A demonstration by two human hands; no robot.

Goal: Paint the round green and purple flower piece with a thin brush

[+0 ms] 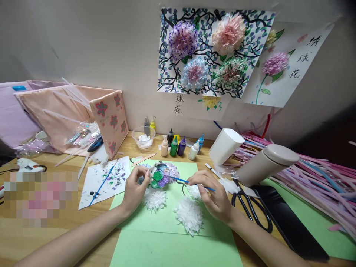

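Observation:
My left hand (136, 189) pinches the edge of a small round paint palette (159, 176), whose wells hold green, purple and other paint. In my right hand (213, 196) is a thin blue paintbrush (180, 180), its tip reaching to the palette's right side. Behind the palette, a purple-tinted paper flower (174, 170) is partly covered. Below lie a white paper flower (189, 215) and a smaller white paper flower (155, 200). Another white flower (193, 191) is partly hidden by my right hand. All rest on light green paper (178, 248).
Paint bottles (174, 147) and a clear bowl (143, 138) stand at the back. Left are a paint-spotted sheet (96, 181) with another blue brush, and a glue gun (27, 165). Right are black-handled scissors (254, 209), a black tray (289, 222), a tumbler (267, 165) and fuzzy stems (317, 193).

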